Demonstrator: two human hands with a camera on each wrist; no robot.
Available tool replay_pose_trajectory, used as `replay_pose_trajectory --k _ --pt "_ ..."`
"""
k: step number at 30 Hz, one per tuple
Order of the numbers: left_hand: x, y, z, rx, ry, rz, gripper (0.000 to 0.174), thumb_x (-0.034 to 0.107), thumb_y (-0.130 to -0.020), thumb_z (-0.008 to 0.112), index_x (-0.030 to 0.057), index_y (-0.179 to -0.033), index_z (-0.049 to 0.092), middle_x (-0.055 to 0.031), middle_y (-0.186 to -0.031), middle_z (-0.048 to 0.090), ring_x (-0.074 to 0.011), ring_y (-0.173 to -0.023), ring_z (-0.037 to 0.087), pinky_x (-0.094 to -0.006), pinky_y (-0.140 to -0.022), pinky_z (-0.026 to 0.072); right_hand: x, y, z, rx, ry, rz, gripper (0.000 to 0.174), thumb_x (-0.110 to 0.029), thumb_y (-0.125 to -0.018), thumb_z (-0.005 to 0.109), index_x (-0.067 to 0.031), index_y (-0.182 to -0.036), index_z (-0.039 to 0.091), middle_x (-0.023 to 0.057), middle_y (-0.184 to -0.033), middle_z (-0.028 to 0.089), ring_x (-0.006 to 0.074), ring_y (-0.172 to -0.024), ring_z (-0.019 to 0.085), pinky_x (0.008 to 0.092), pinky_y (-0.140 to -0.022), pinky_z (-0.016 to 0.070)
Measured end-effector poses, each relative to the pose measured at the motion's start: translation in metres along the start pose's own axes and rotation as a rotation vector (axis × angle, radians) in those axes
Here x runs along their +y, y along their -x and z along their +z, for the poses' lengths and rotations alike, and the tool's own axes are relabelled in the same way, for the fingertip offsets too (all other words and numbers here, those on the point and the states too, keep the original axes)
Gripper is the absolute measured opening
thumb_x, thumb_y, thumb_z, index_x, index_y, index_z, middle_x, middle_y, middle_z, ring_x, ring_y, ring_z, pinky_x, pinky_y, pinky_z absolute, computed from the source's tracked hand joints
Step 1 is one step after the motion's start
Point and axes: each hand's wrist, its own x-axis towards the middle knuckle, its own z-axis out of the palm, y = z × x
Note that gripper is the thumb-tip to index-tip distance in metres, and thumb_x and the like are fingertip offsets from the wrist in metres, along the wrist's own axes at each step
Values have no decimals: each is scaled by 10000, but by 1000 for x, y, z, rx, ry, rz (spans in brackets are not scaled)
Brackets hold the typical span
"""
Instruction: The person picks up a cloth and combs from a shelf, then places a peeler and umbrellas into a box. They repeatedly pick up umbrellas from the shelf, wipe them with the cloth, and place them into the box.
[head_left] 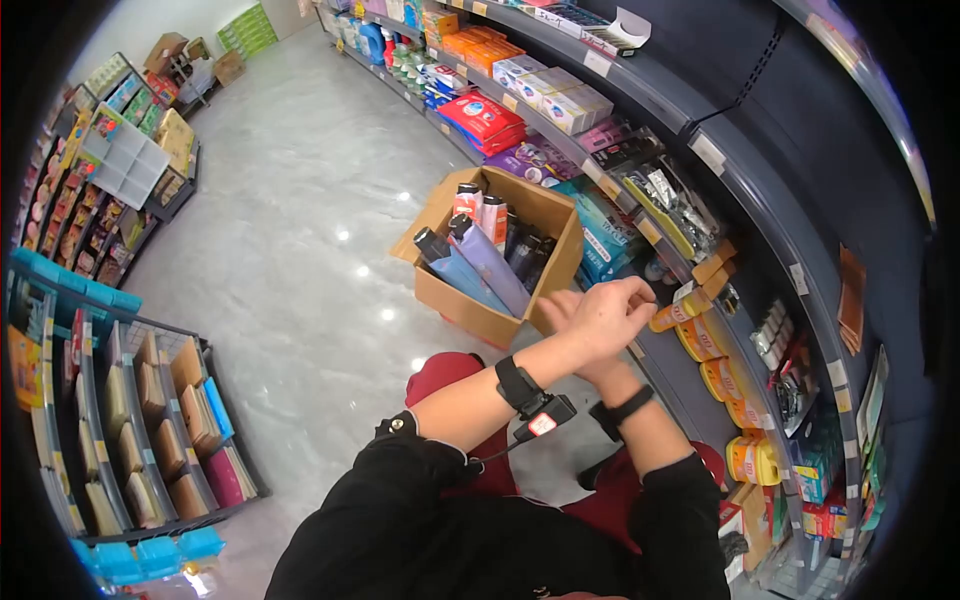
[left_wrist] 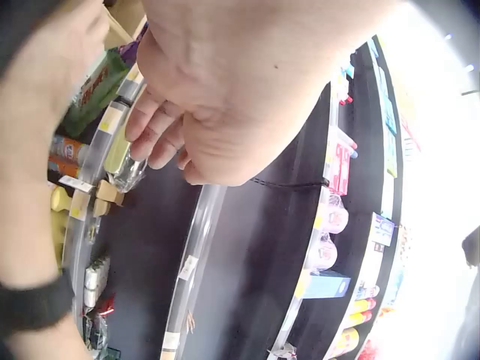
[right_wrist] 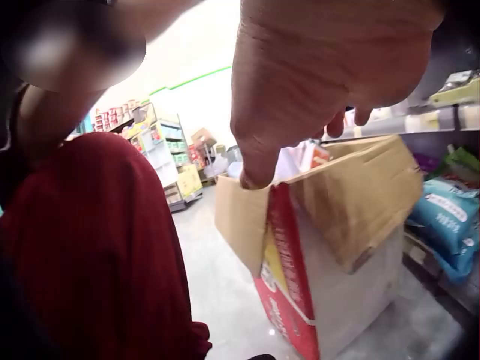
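Observation:
My forearms cross in the head view. The left hand (head_left: 612, 318) lies over the right, close to the shelf edge, its fingers loosely bent. Seen in the left wrist view, the left hand (left_wrist: 225, 97) has nothing in its fingers. Partly hidden behind it, the right hand (head_left: 561, 308) is at the near corner of an open cardboard box (head_left: 470, 312). The right wrist view has the right hand (right_wrist: 330, 82) above the box flaps, thumb pointing down, no object visible in it. Inside the box stand long slim blue (head_left: 462, 272), purple (head_left: 492, 262) and orange-white packs with black ends.
Curved dark shelving runs along the right, with yellow tubs (head_left: 752, 460), teal bags (head_left: 603, 235), a red pack (head_left: 482, 122) and white boxes (head_left: 570, 100). A rack of notebooks (head_left: 190, 420) stands at left. Grey floor (head_left: 300, 200) lies between. My knees are just below the box.

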Motion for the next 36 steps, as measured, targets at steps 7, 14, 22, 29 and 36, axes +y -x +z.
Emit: replay_pose_trajectory --k 7,14,22,29,36 --pt "-48 16 14 68 16 92 138 140 -855 627 42 -947 659 -134 -841 683 -266 -744 681 -359 -670 531 -2 -54 83 -142 277 -164 339 -420 -674 716 -84 -635 703 61 -652 655 236 -763 602 432 -881 424" --pt "-35 16 7 -6 -137 104 129 132 -853 634 46 -944 667 -127 -850 683 -270 -742 677 -353 -662 533 -5 -39 72 -63 185 35 335 -403 -691 711 -76 -626 692 85 -641 644 250 -716 597 370 -783 448" --pt "-44 18 -1 26 -242 199 156 151 -822 642 52 -939 671 -125 -850 678 -287 -755 668 -363 -677 531 -12 1 37 -154 89 114 309 -341 -736 683 -36 -772 710 131 -791 681 304 -789 619 403 -814 465" --pt "-39 15 -5 -13 -259 171 165 148 -809 656 43 -936 663 -121 -850 675 -293 -768 664 -373 -688 530 8 49 25 110 -84 244 248 -259 -736 663 -31 -827 700 131 -878 686 295 -833 638 385 -865 468" --pt "-47 14 -3 -85 -427 175 195 169 -809 646 39 -954 655 -132 -905 656 -332 -899 629 -431 -784 512 12 79 12 21 61 3 209 -210 -752 646 -40 -864 695 117 -885 679 270 -869 635 379 -852 473"
